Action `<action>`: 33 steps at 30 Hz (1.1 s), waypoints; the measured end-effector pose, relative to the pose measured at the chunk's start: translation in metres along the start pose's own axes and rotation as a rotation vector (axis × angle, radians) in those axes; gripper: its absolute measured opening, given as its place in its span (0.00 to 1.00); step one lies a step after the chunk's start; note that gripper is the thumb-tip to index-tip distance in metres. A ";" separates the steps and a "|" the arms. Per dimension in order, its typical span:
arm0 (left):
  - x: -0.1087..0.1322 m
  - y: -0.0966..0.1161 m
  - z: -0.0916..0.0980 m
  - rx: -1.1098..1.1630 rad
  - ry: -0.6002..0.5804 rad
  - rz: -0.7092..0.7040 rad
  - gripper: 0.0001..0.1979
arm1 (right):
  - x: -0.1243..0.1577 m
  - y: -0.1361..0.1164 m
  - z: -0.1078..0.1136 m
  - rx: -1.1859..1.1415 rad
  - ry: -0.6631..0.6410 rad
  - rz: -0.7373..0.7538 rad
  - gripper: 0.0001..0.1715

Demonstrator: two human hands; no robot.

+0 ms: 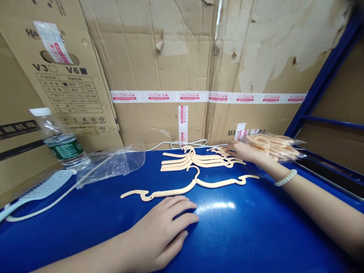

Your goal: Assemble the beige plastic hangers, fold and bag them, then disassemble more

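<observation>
My left hand [162,231] lies flat on the blue table [244,235], fingers stretched out, just in front of a single cream plastic hanger [187,186] and not holding it. My right hand [243,150] reaches to the far side of the table and rests on the right end of a small stack of cream hangers [196,160]. Its fingers are bent over the stack's end; whether they grip it is unclear. A white coiled band [286,178] sits on my right wrist.
A clear bag of more hangers [273,146] lies at the far right. An empty clear plastic bag [110,163], a water bottle [61,142], a white brush-like object [42,187] and a white cable [182,144] lie left and behind. Cardboard walls [170,57] enclose the back.
</observation>
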State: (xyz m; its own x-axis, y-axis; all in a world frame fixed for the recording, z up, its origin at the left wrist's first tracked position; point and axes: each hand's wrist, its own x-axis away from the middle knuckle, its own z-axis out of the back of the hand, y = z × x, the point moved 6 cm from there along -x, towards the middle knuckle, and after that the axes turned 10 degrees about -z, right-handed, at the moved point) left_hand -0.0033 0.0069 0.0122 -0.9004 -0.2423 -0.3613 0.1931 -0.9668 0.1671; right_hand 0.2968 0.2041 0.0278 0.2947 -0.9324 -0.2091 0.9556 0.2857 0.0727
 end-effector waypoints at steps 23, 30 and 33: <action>0.001 -0.001 -0.003 0.019 -0.055 0.030 0.22 | -0.004 0.029 -0.018 0.109 -0.105 -0.238 0.13; 0.000 0.000 -0.003 0.029 -0.040 0.038 0.22 | -0.001 0.027 -0.018 0.146 -0.076 -0.248 0.14; 0.001 0.000 -0.003 0.043 -0.044 0.039 0.22 | 0.000 0.025 -0.010 0.147 -0.005 -0.254 0.12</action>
State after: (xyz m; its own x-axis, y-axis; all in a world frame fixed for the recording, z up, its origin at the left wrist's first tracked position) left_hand -0.0032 0.0064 0.0095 -0.9088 -0.2751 -0.3135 0.2125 -0.9522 0.2195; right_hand 0.3211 0.2132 0.0194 0.0460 -0.9711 -0.2341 0.9872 0.0084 0.1594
